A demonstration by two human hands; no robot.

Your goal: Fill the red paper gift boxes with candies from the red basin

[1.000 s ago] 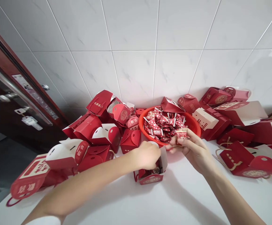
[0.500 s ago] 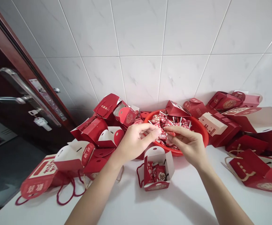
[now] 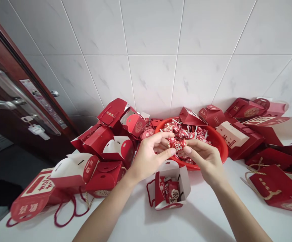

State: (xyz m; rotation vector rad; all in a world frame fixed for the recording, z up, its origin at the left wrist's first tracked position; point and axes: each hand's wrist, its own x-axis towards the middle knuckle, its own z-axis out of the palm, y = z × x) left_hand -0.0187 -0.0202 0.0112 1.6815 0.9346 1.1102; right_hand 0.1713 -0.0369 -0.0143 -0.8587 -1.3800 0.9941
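- At the left edge of the frame, a dark red-brown wooden door was seen, fitted with a silver metal handle and hung with a bunch of keys.
- From lower left to centre, red-and-white cardboard gift boxes were crowded together on a smooth white table.
- Near the centre, the left end of a small candy in a shiny red printed wrapper was pinched between thumb and fingers of the left hand.
- Below the candy, at lower centre, an open red cardboard box with white lining was partly filled with red wrapped packets.
- Behind the candy, right of centre, an oval red plastic basin was heaped with similar wrapped candies.
- Also right of centre, the candy's other end was clasped by thumb and fingers of the right hand.
- Along the right, more red cardboard boxes were stacked against a pale tiled wall.
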